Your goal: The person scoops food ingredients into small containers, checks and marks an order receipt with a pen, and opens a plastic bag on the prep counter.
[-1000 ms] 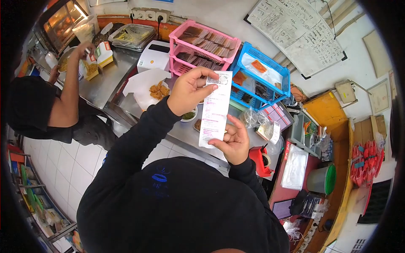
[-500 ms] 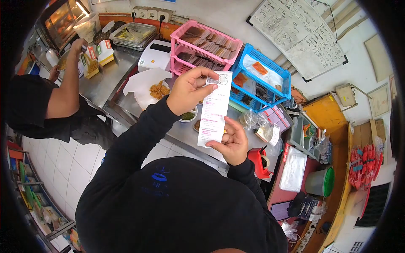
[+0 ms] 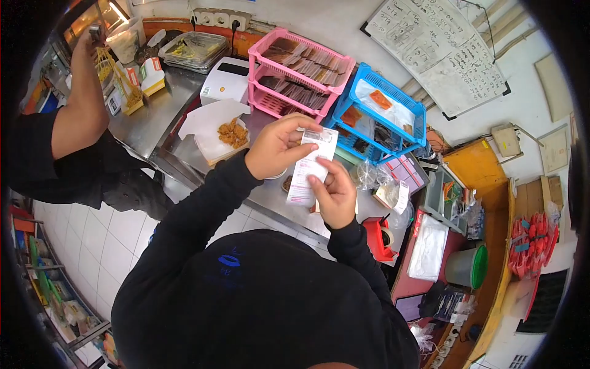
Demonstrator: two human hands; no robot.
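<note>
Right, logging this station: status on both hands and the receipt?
Left hand pinching receipt near top. Right hand touching its face, grip unclear. Open food box nearby, clear of receipt.

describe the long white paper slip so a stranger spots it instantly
Start at the grey steel counter, backed by a pink plastic basket rack. Before it, the left hand holds up the narrow white paper slip, the right hand at its edge. Printed lines with pink marks distinguish it from the open white box nearby.
</note>
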